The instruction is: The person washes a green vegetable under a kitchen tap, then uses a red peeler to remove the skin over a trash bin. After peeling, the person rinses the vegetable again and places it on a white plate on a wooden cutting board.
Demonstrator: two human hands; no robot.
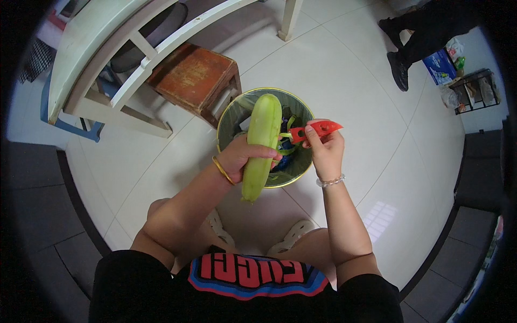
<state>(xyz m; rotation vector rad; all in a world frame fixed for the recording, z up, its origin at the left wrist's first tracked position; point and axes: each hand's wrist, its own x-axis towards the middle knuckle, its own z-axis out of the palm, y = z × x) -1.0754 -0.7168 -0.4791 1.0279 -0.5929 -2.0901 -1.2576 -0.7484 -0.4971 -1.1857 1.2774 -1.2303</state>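
Note:
My left hand (242,157) is wrapped around a long pale-green gourd (264,121), its upper end tilted away from me. Much of its skin looks pared, with darker green streaks left along it. In my right hand (327,151) is a red-handled peeler (319,130), just right of the gourd. A strip of green peel (286,135) shows at the peeler's head, partly hidden by the gourd. Below both hands stands a round waste bin (234,109) with a yellow rim and a liner. Green peel strips (287,151) lie inside it.
A worn reddish-brown wooden stool (196,76) stands beyond the bin to the left, beside a white table (87,52). At upper right are another person's dark-clothed legs (424,40). A blue box (440,66) and a black wire rack (474,93) sit against the right wall.

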